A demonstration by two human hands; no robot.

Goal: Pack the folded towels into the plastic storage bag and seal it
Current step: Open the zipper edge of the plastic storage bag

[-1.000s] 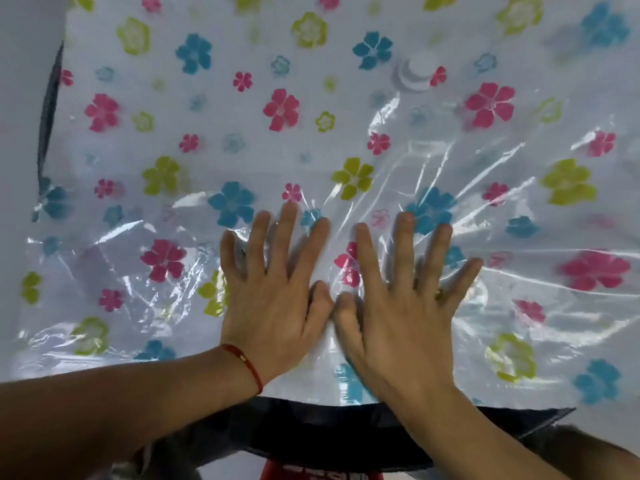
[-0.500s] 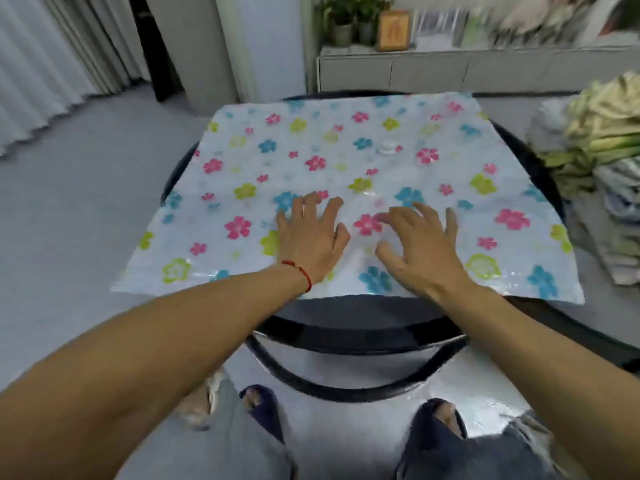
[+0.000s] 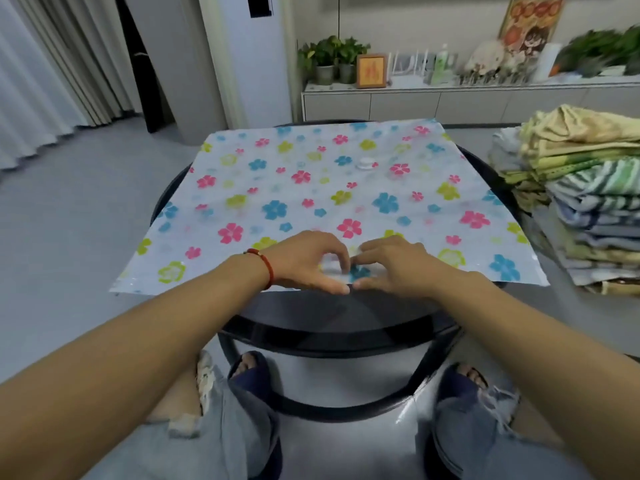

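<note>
Hands [image 3: 349, 263], flat before, now pinch the bag [image 3: 311, 188] edge.

Left hand [image 3: 304, 261] and right hand [image 3: 394, 263] pinch the flowered bag's [image 3: 277, 188] near edge.

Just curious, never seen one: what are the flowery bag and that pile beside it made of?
The flowery bag looks like thin, glossy plastic film: translucent, with shiny creases near its front edge. The pile looks like soft woven towel cloth, matte and striped, folded in layers.
</note>
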